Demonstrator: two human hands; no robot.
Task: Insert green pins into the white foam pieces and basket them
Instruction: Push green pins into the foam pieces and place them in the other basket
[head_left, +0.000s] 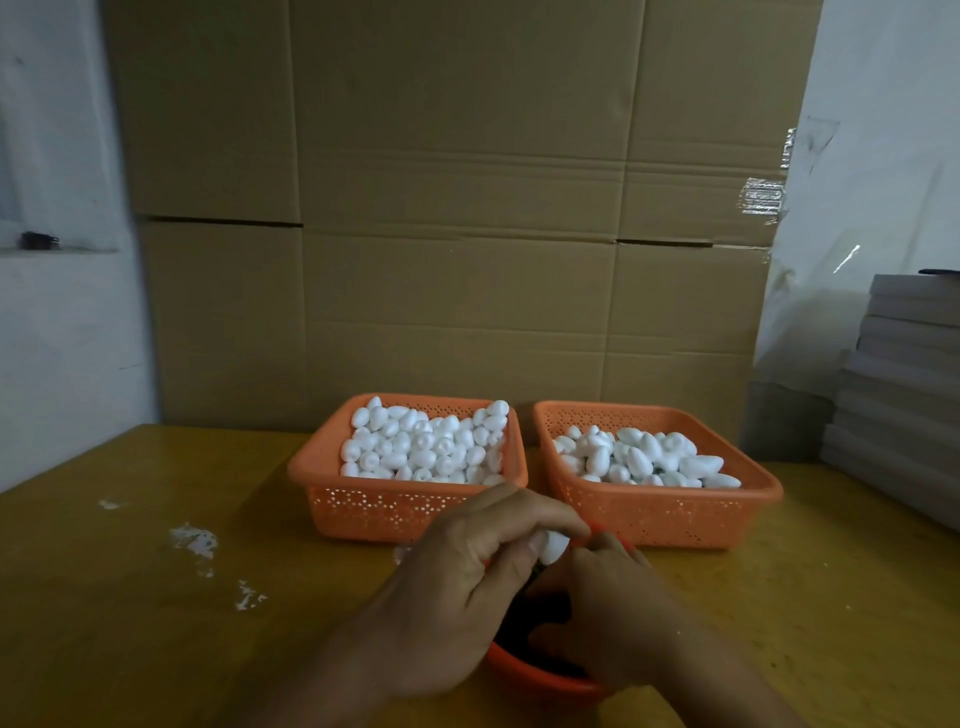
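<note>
Left hand pinches a foam piece between thumb and curled fingers, held up over the bowl, probably so dropped pins fall back in. Right hand sits just beside it, fingers curled in toward the foam; whether they clamp a pin cannot be told, no green shows. Likely step: pushing a pin into the foam end, left hand steadying while right drives.

Bowl is orange, low, close to the body, mostly hidden under both hands; dark contents, probably the pin supply, kept within short reach.

Two orange baskets sit side by side past the hands, touching or nearly so. Left basket is heaped with plain-looking foam pieces, so likely the feed stock. Right basket holds fewer pieces, lying flatter with dark bits between, probably the finished ones. Layout fits a left-to-right flow: pick left, pin at centre, drop right.

Table has white crumbs at left. Cardboard stands behind the baskets as a backstop. Grey stack at far right, unused.
</note>
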